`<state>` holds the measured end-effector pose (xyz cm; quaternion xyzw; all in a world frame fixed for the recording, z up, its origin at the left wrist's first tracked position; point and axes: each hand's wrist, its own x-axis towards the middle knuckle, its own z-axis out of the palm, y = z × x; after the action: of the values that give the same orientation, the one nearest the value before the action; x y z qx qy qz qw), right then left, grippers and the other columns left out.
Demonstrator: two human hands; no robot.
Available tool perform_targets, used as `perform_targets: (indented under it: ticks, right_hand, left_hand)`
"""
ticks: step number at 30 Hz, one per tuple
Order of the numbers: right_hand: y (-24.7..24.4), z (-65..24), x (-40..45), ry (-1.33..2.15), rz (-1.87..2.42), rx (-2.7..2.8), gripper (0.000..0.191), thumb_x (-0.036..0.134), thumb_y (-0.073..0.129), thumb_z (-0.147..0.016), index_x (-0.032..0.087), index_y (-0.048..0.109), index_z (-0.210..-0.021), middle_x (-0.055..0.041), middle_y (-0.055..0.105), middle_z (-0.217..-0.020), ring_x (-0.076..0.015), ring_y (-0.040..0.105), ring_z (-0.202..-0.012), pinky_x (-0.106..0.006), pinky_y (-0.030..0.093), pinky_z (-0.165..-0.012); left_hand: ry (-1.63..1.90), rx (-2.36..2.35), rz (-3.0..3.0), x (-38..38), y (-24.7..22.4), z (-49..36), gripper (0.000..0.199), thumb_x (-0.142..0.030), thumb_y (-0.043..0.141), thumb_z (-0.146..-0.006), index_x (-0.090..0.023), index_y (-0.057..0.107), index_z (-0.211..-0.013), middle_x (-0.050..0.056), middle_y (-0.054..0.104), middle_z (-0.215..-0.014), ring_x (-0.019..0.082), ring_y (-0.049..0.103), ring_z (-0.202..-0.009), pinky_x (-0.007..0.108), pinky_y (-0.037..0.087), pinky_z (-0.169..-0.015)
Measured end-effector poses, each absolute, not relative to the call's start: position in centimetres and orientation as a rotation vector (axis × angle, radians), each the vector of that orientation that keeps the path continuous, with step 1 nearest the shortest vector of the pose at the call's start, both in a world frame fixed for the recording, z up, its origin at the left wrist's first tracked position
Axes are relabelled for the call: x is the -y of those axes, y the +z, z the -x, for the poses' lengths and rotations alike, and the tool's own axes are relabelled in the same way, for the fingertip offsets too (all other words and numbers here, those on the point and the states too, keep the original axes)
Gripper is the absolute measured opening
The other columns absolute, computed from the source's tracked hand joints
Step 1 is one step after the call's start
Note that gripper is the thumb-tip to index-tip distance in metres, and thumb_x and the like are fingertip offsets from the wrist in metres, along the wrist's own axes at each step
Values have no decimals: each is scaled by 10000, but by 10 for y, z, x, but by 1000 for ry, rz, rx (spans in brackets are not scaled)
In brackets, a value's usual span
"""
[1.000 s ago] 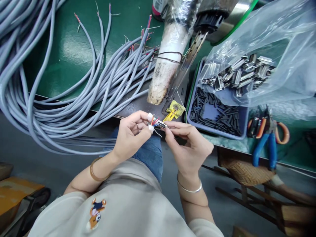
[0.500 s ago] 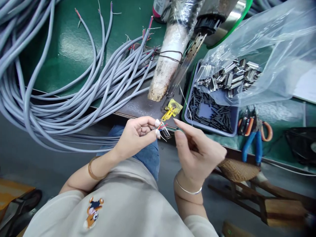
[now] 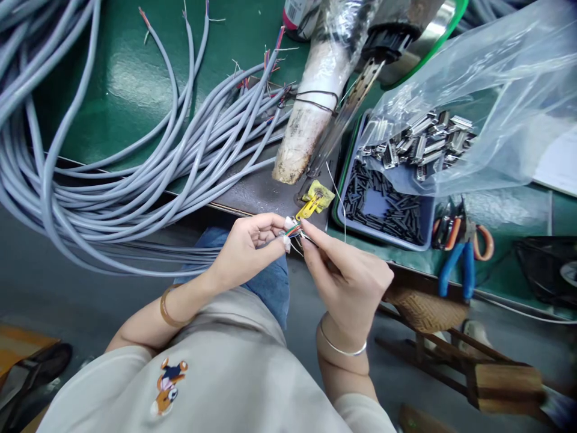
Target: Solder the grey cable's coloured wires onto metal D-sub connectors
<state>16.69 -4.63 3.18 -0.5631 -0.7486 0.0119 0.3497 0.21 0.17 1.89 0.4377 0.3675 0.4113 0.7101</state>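
Observation:
Thin coloured wires [image 3: 292,230] are pinched between the thumb and fingertips of my left hand [image 3: 253,245], whose tips carry white coverings. My right hand [image 3: 345,267] has its thumb and index finger closed on the small metal connector at the wire ends; the fingers mostly hide it. Just beyond the fingertips, a yellow clip [image 3: 309,206] sits at the table edge on a yellow-green pad [image 3: 323,193]. Above it, a metal soldering tip [image 3: 333,129] slants down beside a stained white wrapped tube [image 3: 303,129].
Grey cables [image 3: 180,162] cover the left and run down past the table edge. At right are a blue tray [image 3: 426,231] of short black pieces, metal connectors [image 3: 421,141] in a plastic bag [image 3: 505,114], and blue-handled pliers [image 3: 469,270]. Below stands a wooden stool [image 3: 509,382].
My right hand has moved left, and its thumb and index finger have closed at the connector beside my left fingertips. My left hand has hardly moved.

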Motion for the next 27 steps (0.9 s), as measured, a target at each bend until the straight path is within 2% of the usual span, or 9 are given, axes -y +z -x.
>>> perform_targets:
  ticks: [7, 10, 13, 15, 20, 22, 25, 27]
  right_hand:
    - [27, -169, 46, -181, 1426, 2042, 318, 166, 672, -963, 224, 718, -1272, 61, 594, -590, -66, 436, -485, -236, 375, -560]
    - [29, -170, 45, -207, 1419, 2064, 316, 159, 697, -948, 204, 710, -1260, 61, 603, -598, -68, 432, -485, -245, 365, -556]
    - [31, -170, 44, -176, 1425, 2027, 206, 164, 740, -918, 211, 724, -1117, 56, 650, -639, -67, 481, -499, -237, 382, -558]
    - [32, -169, 45, -115, 1429, 1998, 110, 173, 748, -913, 222, 706, -1002, 72, 623, -612, -62, 486, -487, -223, 392, -550]
    - [36, -169, 51, 87, 1385, 2016, 72, 180, 741, -913, 229, 699, -945, 79, 610, -604, -55, 511, -488, -205, 416, -552]
    - [37, -171, 51, 111, 1417, 1919, 86, 187, 741, -914, 235, 726, -984, 83, 601, -601, -50, 491, -472, -202, 409, -534]
    - [39, -175, 49, 67, 1506, 1799, 249, 196, 736, -922, 241, 742, -1167, 90, 554, -570, -52, 434, -446, -205, 402, -520]
    - [40, -177, 45, 54, 1543, 1844, 281, 210, 735, -928, 230, 741, -1208, 85, 556, -560, -55, 450, -451, -205, 407, -524]
  left_hand:
    - [911, -815, -981, -3, 17, -1, 69, -120, 701, -753, -130, 690, -821, -60, 585, -577, 25, 452, -460, 145, 467, -514]
    - [910, -805, -972, -2, 15, 0, 104, -112, 700, -763, -127, 699, -865, -61, 593, -578, 31, 478, -470, 149, 482, -534]
    - [899, -805, -962, -2, 12, 0, 127, -137, 726, -780, -124, 702, -904, -38, 642, -620, 46, 534, -507, 158, 501, -556]
    - [905, -806, -950, -2, 11, 0, 152, -173, 749, -794, -119, 704, -929, -10, 688, -672, 58, 571, -539, 163, 508, -556]
    - [908, -808, -944, 0, 9, 1, 235, -252, 783, -827, -107, 723, -1002, 63, 775, -845, 100, 667, -662, 188, 544, -598]
    - [918, -803, -973, 2, 7, 1, 224, -262, 764, -853, -107, 735, -1011, 84, 793, -897, 110, 683, -691, 203, 561, -632]
    - [943, -803, -1035, 4, 5, 0, 192, -240, 737, -871, -104, 746, -1007, 100, 808, -947, 122, 713, -739, 209, 573, -671]
    - [950, -820, -1090, 5, 4, 0, 179, -221, 728, -874, -107, 752, -1009, 102, 813, -975, 147, 748, -815, 218, 585, -712]
